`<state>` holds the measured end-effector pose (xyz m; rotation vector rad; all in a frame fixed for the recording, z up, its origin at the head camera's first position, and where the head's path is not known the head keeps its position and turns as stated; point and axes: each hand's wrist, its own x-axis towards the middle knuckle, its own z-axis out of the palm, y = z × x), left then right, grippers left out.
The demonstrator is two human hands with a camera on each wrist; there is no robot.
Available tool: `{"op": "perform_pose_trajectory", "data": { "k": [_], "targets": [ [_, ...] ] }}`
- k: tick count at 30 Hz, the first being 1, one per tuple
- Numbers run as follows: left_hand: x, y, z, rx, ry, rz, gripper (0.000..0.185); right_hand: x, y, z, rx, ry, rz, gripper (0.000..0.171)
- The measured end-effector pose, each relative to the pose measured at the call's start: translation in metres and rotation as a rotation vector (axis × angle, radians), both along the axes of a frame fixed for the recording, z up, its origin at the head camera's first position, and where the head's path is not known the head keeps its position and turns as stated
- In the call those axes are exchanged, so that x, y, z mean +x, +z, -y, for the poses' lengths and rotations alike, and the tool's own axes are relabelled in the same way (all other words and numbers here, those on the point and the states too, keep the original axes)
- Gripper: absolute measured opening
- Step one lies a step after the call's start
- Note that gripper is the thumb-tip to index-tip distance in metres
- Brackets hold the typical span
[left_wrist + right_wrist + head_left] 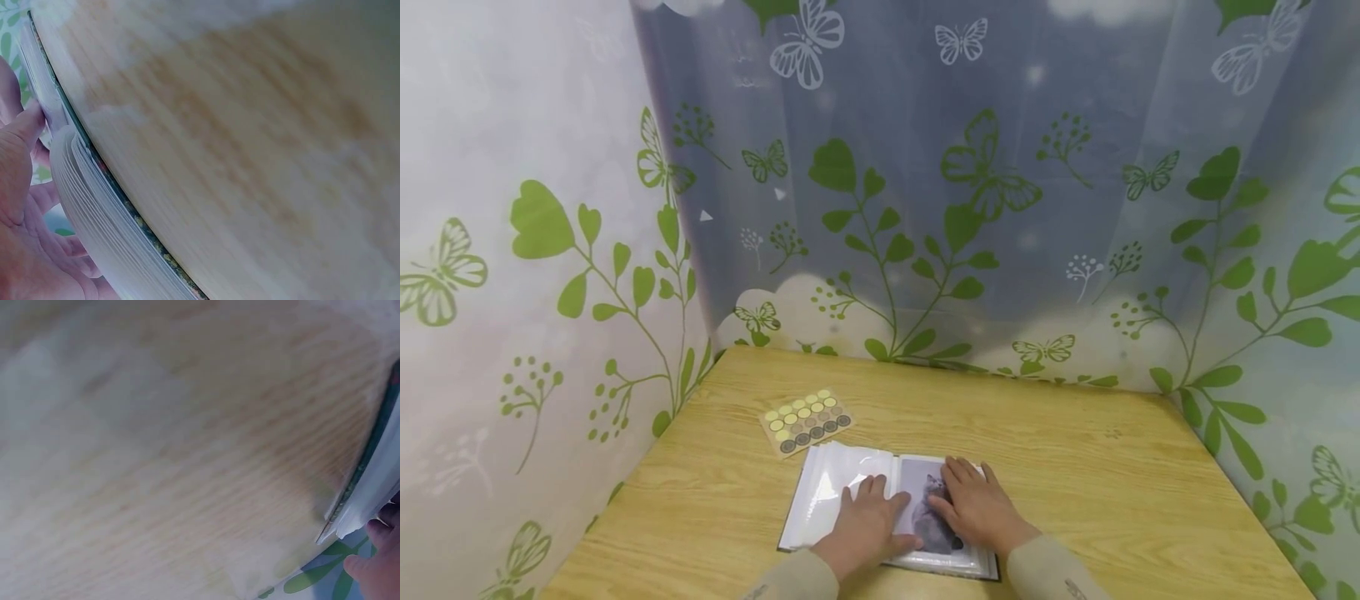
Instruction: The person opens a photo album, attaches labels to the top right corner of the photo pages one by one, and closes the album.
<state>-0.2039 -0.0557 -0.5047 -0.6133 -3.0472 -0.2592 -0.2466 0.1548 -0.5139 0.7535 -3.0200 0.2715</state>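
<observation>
A photo album (820, 500) lies spread on the table, with clear sleeve pages and a dark patterned cover edge (125, 203). On its right page is a picture of a grey cat (931, 531). My left hand (867, 523) rests on the left page near the fold, fingers spread, thumb reaching toward the picture. Across the right page lies my right hand (977, 504), its fingers extended over the picture's upper right part. The left wrist view shows the left hand (37, 212) beside a thick stack of pages; in the right wrist view the right hand (381, 559) is partly cut off.
A sheet of round stickers (807, 422), yellow, tan and dark grey, lies beyond the album's upper left corner. The wooden table (1097, 483) reaches back to a hanging cloth (910, 275) printed with leaves and butterflies, which also encloses both sides.
</observation>
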Motion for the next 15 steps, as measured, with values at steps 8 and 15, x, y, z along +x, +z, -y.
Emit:
{"op": "perform_pose_trajectory", "data": {
  "k": [8, 15],
  "targets": [
    [-0.001, 0.000, 0.000, 0.004, 0.008, 0.016, 0.072, 0.003, -0.001, -0.004, -0.008, 0.023, -0.012, 0.071],
    [0.000, 0.000, 0.001, 0.015, 0.002, 0.008, 0.072, 0.007, 0.001, -0.011, 0.002, 0.037, -0.015, 0.069]
  ]
}}
